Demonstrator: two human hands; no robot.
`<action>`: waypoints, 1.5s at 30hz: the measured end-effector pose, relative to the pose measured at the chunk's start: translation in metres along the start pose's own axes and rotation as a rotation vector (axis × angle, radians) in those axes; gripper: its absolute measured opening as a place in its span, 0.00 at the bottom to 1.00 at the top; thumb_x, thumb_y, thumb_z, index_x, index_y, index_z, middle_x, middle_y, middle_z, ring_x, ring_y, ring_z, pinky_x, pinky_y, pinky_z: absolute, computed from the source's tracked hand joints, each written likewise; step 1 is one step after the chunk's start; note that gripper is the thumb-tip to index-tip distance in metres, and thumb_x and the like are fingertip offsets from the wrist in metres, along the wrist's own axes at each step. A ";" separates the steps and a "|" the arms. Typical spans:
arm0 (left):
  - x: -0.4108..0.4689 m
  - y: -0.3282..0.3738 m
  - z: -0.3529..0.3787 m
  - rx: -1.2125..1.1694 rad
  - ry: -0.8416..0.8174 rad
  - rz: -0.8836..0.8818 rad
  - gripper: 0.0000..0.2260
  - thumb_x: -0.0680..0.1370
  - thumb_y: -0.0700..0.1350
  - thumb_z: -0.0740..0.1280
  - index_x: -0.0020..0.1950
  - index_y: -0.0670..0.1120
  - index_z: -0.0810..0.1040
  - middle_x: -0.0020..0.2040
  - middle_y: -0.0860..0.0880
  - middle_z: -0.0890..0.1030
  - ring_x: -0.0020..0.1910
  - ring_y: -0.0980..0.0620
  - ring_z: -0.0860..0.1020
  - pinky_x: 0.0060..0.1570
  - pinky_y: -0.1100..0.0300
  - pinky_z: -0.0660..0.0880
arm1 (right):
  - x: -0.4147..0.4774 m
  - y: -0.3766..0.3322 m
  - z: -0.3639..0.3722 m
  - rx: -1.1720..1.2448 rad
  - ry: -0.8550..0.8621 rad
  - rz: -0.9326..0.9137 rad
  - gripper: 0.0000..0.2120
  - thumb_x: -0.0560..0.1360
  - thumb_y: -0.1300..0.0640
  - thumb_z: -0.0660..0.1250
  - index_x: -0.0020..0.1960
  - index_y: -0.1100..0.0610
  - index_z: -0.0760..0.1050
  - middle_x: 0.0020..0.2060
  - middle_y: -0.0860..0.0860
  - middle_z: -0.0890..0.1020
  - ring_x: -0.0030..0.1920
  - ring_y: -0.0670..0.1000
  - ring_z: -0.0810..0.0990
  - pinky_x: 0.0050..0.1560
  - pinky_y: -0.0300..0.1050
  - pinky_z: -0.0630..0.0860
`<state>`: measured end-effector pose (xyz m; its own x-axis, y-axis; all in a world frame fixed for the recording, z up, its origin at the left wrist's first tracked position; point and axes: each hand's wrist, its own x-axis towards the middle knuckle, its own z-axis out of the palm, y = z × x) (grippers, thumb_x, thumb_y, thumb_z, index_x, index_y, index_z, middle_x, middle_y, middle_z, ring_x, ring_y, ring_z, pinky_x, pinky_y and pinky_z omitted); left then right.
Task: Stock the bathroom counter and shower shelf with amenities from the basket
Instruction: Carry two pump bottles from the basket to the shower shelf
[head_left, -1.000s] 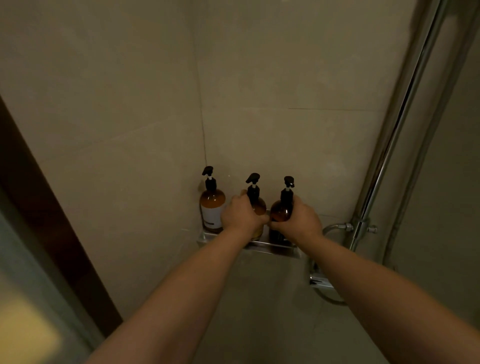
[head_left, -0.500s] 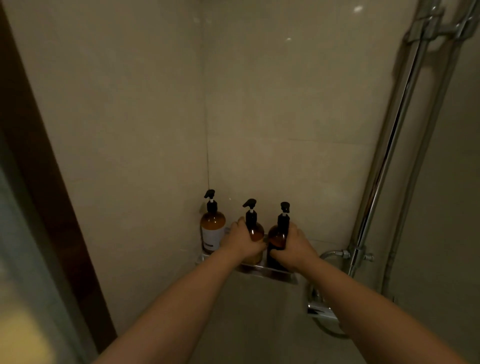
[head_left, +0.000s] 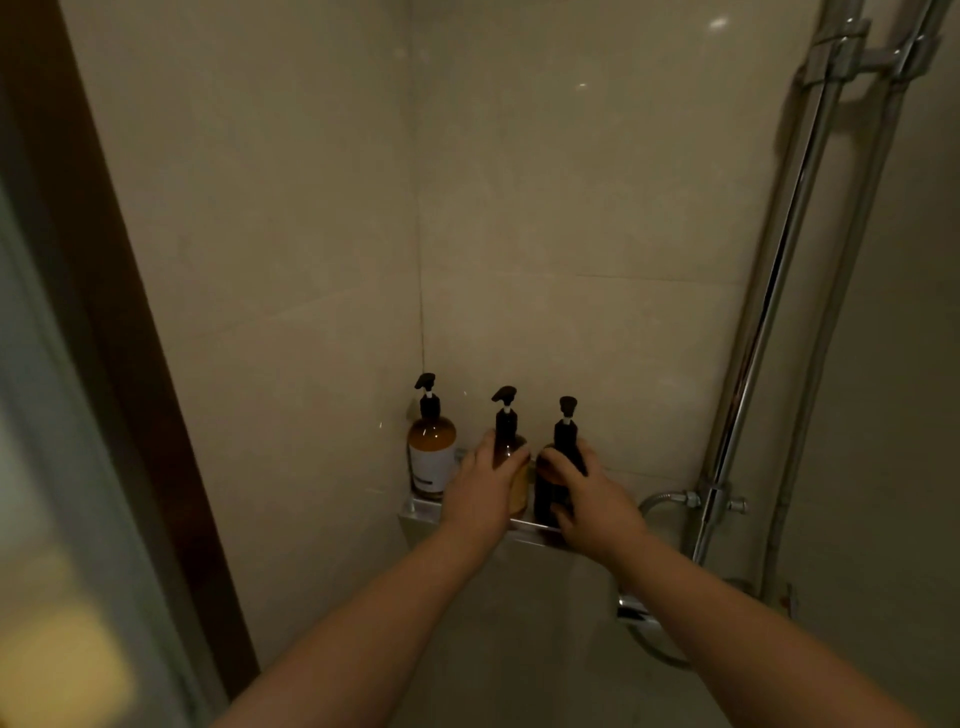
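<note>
Head view, your two hands at a corner shower shelf (head_left: 415, 512) fixed low where two tiled walls meet. Three amber pump bottles stand upright in a row on it. The left bottle (head_left: 432, 457) is untouched; it shows brown liquid to about its shoulder and a white label whose print is too small to read. Your left hand (head_left: 480, 493) wraps the middle bottle (head_left: 506, 441), and your right hand (head_left: 584, 493) wraps the right bottle (head_left: 563, 457), both hands clamped around the bodies, so labels and fill levels there are hidden. The right bottle looks darker in the dim light. Two chrome shower pipes (head_left: 779, 291) rise at right, cut off at the top edge. A dark door frame (head_left: 119, 332) and a blurred pane fill the left side.
</note>
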<state>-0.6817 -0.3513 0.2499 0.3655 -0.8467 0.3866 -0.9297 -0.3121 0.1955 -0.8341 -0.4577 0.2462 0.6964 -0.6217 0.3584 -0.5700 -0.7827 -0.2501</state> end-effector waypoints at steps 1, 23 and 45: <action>0.002 0.000 -0.002 0.021 0.010 0.010 0.35 0.78 0.47 0.71 0.79 0.63 0.56 0.81 0.45 0.55 0.75 0.40 0.61 0.69 0.45 0.68 | 0.002 0.000 0.001 0.007 0.003 0.004 0.38 0.75 0.53 0.69 0.77 0.37 0.51 0.81 0.53 0.49 0.63 0.61 0.77 0.52 0.51 0.81; 0.025 -0.025 -0.014 0.235 0.035 0.049 0.32 0.78 0.47 0.69 0.78 0.60 0.59 0.72 0.39 0.67 0.68 0.39 0.69 0.65 0.47 0.68 | 0.039 -0.028 0.019 0.044 0.022 -0.001 0.42 0.70 0.59 0.75 0.73 0.35 0.56 0.77 0.56 0.55 0.51 0.60 0.82 0.45 0.48 0.82; 0.025 -0.031 -0.013 0.279 0.027 0.014 0.31 0.80 0.48 0.67 0.80 0.60 0.57 0.73 0.38 0.66 0.70 0.38 0.65 0.69 0.47 0.62 | 0.046 -0.027 0.029 0.033 0.020 -0.060 0.40 0.75 0.57 0.71 0.76 0.36 0.54 0.77 0.58 0.53 0.50 0.62 0.81 0.48 0.53 0.83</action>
<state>-0.6431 -0.3570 0.2654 0.3502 -0.8412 0.4120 -0.9098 -0.4100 -0.0640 -0.7740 -0.4662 0.2429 0.7198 -0.5734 0.3913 -0.5127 -0.8191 -0.2572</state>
